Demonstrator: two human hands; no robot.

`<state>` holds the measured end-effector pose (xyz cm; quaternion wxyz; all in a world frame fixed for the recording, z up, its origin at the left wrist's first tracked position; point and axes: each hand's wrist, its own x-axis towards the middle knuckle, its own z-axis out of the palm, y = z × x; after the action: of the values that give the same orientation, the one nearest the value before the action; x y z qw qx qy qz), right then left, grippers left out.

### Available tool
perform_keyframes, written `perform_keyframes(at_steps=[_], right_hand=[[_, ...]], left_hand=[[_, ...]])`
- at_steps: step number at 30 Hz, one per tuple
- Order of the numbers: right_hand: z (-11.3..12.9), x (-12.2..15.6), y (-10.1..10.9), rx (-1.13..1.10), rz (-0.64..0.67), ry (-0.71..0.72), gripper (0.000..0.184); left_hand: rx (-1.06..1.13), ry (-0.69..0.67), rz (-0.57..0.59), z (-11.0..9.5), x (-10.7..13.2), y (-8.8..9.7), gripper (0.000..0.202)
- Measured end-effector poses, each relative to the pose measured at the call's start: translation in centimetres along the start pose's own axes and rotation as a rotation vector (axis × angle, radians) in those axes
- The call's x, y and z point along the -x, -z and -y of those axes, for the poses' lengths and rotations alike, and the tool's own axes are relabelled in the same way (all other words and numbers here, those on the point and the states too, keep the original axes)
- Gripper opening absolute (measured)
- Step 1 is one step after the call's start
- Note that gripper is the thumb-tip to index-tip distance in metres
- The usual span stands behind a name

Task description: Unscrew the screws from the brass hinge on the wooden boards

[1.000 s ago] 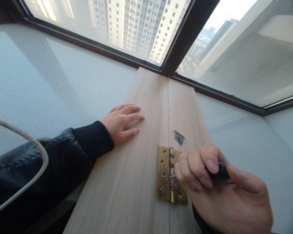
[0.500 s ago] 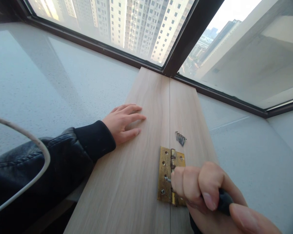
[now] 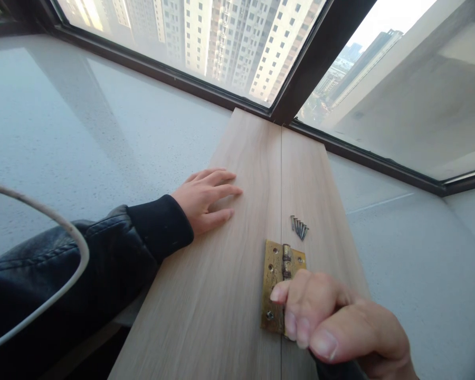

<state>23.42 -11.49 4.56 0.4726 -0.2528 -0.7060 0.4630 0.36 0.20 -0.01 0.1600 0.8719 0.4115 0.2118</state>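
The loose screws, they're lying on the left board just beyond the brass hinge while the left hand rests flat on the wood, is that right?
Not quite. The head view shows the loose screws on the right board, past the seam, not the left one. They do lie just beyond the brass hinge, and the left hand does rest flat on the wood.

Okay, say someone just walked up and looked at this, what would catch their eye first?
Probably the brass hinge lying across the seam between two pale wooden boards, with the right hand curled over its lower part. Just beyond it sits a small cluster of screws on the right board. The left hand lies flat on the left board, and tall apartment blocks fill the window behind.
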Motion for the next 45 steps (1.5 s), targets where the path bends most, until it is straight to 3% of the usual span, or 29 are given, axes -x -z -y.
perform_keyframes(at_steps=[5, 10, 11, 13, 17, 20, 26, 30, 33, 37, 42, 45], right_hand=[[-1.2, -0.7, -0.5, -0.215, 0.161, -0.012, 0.034], [0.2, -0.2, -1.9, -0.344, -0.023, -0.339, 0.027], [0.5, 0.0, -2.0, -0.375, 0.001, -0.362, 0.027], [0.8, 0.2, -1.9, -0.369, 0.024, -0.349, 0.025], [1.0, -0.1, -1.4, -0.126, -0.016, -0.243, 0.012], [0.5, -0.3, -0.8, -0.156, 0.008, -0.214, 0.016], [-0.5, -0.2, -0.7, -0.321, 0.271, -0.213, 0.037], [0.1, 0.1, -1.5, -0.348, 0.053, -0.290, 0.042], [0.5, 0.1, -1.5, -0.400, 0.050, -0.299, 0.032], [0.3, -0.4, -0.7, -0.250, 0.068, -0.196, 0.022], [-0.6, -0.4, -0.9, -0.382, 0.216, -0.184, 0.043], [-0.2, 0.0, -1.6, -0.408, 0.058, -0.222, 0.053]], left_hand=[[0.004, 0.005, 0.005, -0.1, 0.1, 0.1, 0.043], [0.005, 0.009, 0.004, -0.2, 0.0, 0.1, 0.043], [0.007, 0.010, 0.005, -0.2, 0.0, 0.1, 0.043], [0.009, 0.012, 0.007, -0.2, 0.0, 0.1, 0.043], [0.005, 0.012, 0.008, -0.2, 0.0, 0.1, 0.044], [-0.001, 0.012, 0.010, -0.2, 0.0, 0.2, 0.044], [-0.006, 0.013, 0.015, -0.2, 0.0, 0.2, 0.044], [-0.010, 0.008, 0.022, -0.1, 0.0, 0.2, 0.044], [-0.007, 0.012, 0.022, -0.2, 0.0, 0.2, 0.043], [-0.009, 0.018, 0.027, -0.2, 0.0, 0.2, 0.044], [-0.011, 0.010, 0.016, -0.1, 0.0, 0.1, 0.043], [-0.011, 0.008, 0.008, -0.1, 0.1, 0.1, 0.043]])
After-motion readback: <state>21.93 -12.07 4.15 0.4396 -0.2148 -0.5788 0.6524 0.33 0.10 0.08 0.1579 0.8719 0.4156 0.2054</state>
